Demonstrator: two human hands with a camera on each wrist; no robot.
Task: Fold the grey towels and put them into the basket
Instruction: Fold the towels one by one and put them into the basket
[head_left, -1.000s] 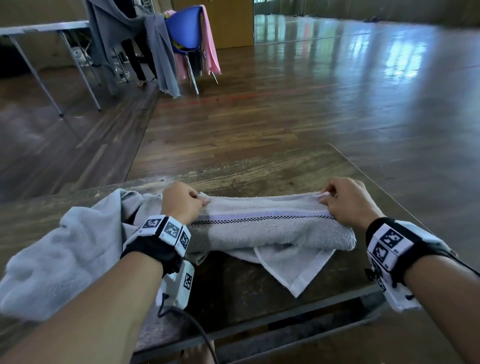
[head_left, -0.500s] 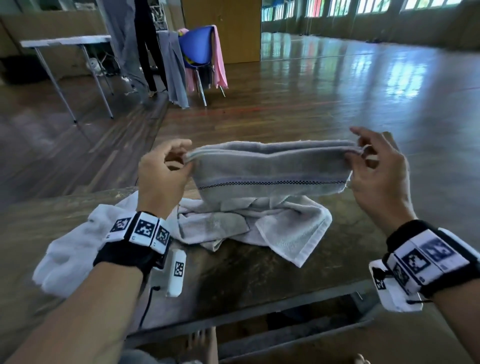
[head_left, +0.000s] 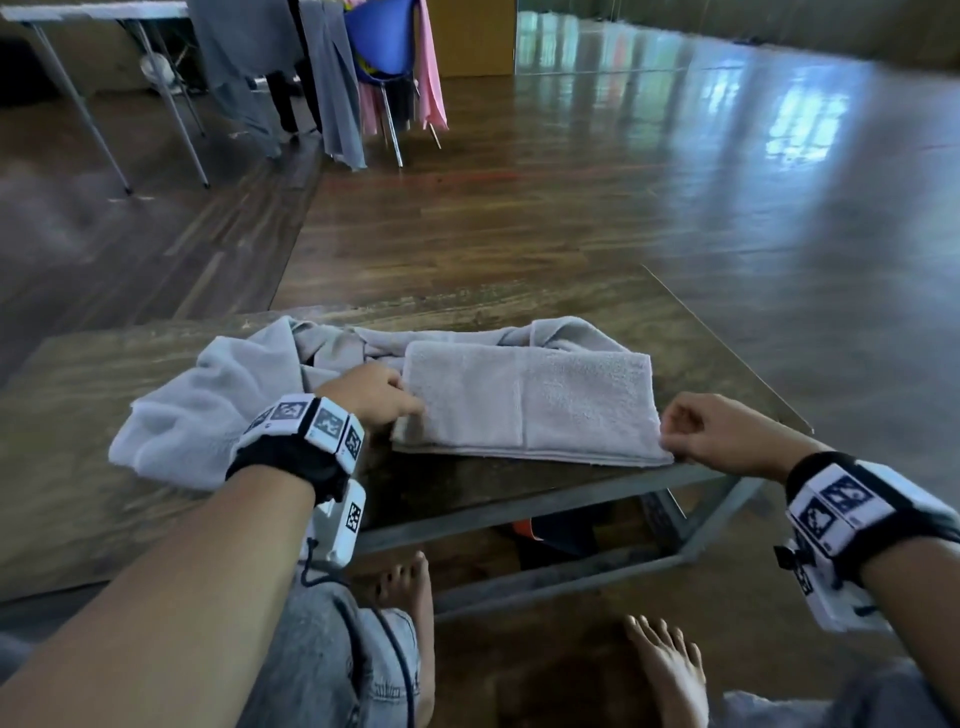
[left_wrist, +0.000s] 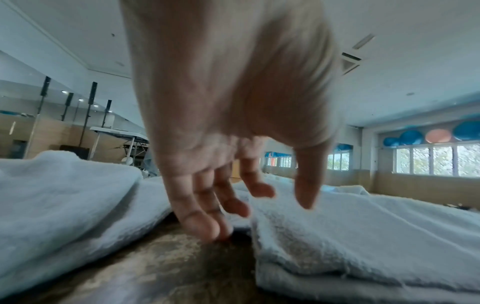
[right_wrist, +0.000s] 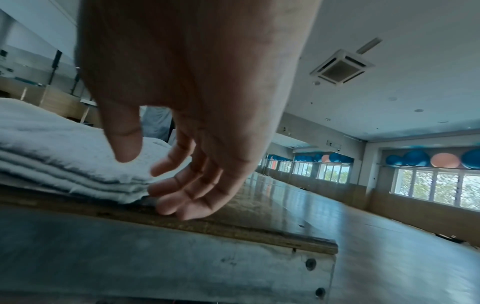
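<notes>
A folded grey towel (head_left: 524, 405) lies flat on the wooden table (head_left: 701, 332) near its front edge. A second, rumpled grey towel (head_left: 208, 395) spreads to its left and behind it. My left hand (head_left: 410, 400) sits at the folded towel's left edge. In the left wrist view its fingers (left_wrist: 207, 222) hang relaxed and touch the table between the rumpled towel (left_wrist: 64, 195) and the folded towel (left_wrist: 363, 226). My right hand (head_left: 670, 447) is at the towel's near right corner, loosely curled. In the right wrist view the thumb (right_wrist: 124, 144) hovers over the towel's stacked layers (right_wrist: 64, 164). No basket is in view.
The table's right edge (head_left: 727, 353) and metal frame (head_left: 545, 499) are close to my right hand. Bare feet (head_left: 410, 597) show under the table. Far back stand a blue chair (head_left: 384, 41) draped with pink and grey cloths, and a white folding table (head_left: 93, 10).
Half a second ago both hands held the towel up by its top corners. It now lies folded flat on the table, and both hands have lowered and loosened at its ends.
</notes>
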